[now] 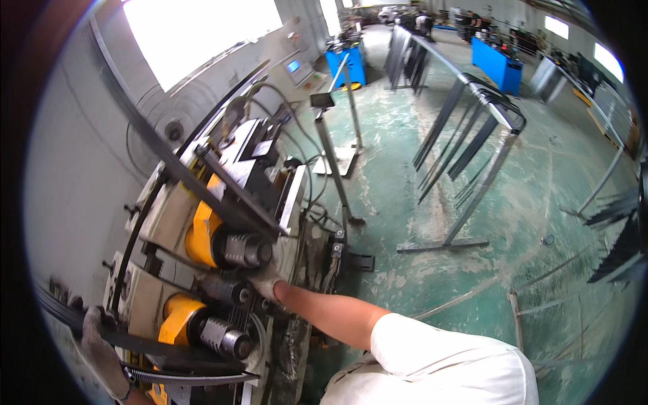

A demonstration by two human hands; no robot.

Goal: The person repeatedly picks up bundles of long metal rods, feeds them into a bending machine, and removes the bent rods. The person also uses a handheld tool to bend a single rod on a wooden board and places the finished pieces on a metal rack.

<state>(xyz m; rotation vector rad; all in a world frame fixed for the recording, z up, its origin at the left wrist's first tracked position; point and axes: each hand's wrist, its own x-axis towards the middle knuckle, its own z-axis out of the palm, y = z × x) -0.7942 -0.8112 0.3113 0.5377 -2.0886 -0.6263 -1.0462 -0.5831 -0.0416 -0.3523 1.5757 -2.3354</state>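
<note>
My left hand point(101, 354), in a grey work glove, is closed around a long dark strip point(155, 344) at the lower left. The strip runs right, past the lower yellow-and-black spindle point(226, 339) of a machine. My right arm reaches across to the machine. Its gloved right hand point(264, 280) is between the upper spindle point(248, 252) and the lower one, by a dark metal block point(226, 289). The fingers of that hand are hidden. A ribbed bar point(189, 376) lies below the strip.
A long dark bar point(155, 145) slants across the machine's upper part. A metal stand point(331, 158) is beyond the machine, near hoses. Dark strips point(452, 128) hang on a rack to the right. More strips point(617, 236) are at the far right. Blue cabinets point(496, 65) stand farther back.
</note>
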